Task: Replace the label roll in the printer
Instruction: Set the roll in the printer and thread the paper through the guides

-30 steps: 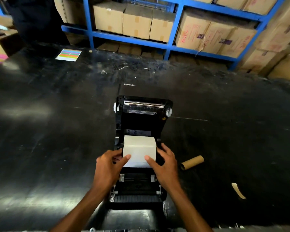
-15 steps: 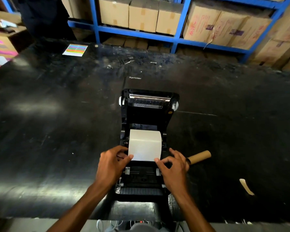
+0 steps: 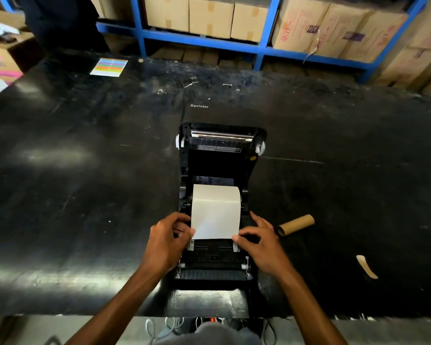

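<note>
A black label printer (image 3: 222, 165) sits on the black table with its lid tipped up and back. A white label roll (image 3: 215, 210) lies in its bay, with a strip of paper drawn toward me. My left hand (image 3: 167, 242) pinches the strip's near left corner. My right hand (image 3: 261, 242) pinches the near right corner. The strip's front edge lies just behind the two white paper guides (image 3: 190, 245). An empty brown cardboard core (image 3: 295, 224) lies on the table to the right of the printer.
A torn scrap of backing paper (image 3: 366, 266) lies at the right. A sheet of coloured stickers (image 3: 109, 67) lies at the far left. Blue shelving (image 3: 259, 47) with cardboard boxes stands behind the table. Cables (image 3: 184, 322) hang below the table's near edge.
Both hands have slid toward me along the strip, from its sides to its front corners. The paper now reaches further forward. The camera has tilted down a little.
</note>
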A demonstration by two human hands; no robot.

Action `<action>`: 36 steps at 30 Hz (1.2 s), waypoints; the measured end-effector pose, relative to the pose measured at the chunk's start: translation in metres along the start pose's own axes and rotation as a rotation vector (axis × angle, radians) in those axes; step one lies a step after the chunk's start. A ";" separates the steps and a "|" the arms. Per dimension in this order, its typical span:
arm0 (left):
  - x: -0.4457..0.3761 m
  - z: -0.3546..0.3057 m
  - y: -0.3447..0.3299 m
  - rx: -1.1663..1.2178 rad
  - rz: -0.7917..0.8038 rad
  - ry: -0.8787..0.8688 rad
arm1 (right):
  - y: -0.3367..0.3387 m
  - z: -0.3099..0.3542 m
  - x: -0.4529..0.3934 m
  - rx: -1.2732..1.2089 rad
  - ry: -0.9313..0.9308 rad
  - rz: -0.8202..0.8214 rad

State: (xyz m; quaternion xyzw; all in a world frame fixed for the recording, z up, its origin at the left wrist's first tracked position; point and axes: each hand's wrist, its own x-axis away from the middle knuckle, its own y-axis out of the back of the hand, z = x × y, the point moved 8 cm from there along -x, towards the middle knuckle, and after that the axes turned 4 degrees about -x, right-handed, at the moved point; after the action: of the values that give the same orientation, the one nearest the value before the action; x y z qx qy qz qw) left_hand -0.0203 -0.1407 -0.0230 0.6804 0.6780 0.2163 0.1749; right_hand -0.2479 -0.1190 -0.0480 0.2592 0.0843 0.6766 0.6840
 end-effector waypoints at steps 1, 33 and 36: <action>0.000 0.001 0.000 -0.003 0.001 -0.009 | 0.000 0.001 0.000 -0.003 0.000 -0.011; -0.016 0.006 -0.010 -0.137 0.207 0.010 | -0.007 0.002 0.005 -0.011 -0.050 -0.179; -0.014 0.008 -0.007 -0.073 0.182 0.055 | -0.008 0.001 0.006 -0.003 -0.059 -0.176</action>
State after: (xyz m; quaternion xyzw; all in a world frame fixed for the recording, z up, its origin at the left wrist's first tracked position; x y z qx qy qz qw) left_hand -0.0217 -0.1545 -0.0343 0.7262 0.6097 0.2744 0.1604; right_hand -0.2401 -0.1132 -0.0490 0.2697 0.0856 0.6059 0.7435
